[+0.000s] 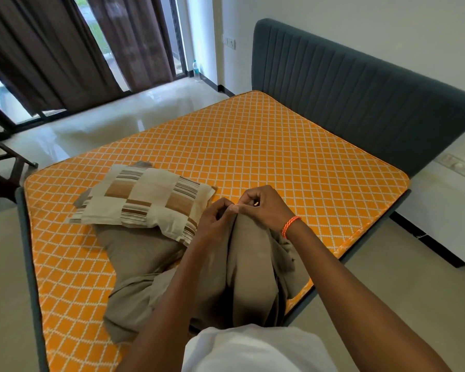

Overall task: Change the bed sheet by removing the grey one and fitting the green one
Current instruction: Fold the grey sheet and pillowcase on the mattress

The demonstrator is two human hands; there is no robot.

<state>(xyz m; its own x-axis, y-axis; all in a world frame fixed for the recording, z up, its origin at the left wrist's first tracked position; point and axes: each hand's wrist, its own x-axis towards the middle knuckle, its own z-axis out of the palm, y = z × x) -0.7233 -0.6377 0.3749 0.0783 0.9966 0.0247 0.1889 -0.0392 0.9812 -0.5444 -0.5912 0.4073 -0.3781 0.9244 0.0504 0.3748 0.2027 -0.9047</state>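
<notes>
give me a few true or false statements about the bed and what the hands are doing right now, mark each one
1. Both hands pinch the grey-brown sheet at one spot. True: the left hand and right hand meet at its top edge.
2. The orange mattress is mostly bare. True.
3. The striped pillow leans against the headboard. False: it lies near the foot end, partly on the sheet.
4. A green sheet is spread over the mattress. False: none is visible.
5. The right wrist wears an orange bracelet. True.

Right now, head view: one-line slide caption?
Both hands, left and right, pinch the bunched grey sheet over a bare orange mattress beside a striped pillow.
</notes>
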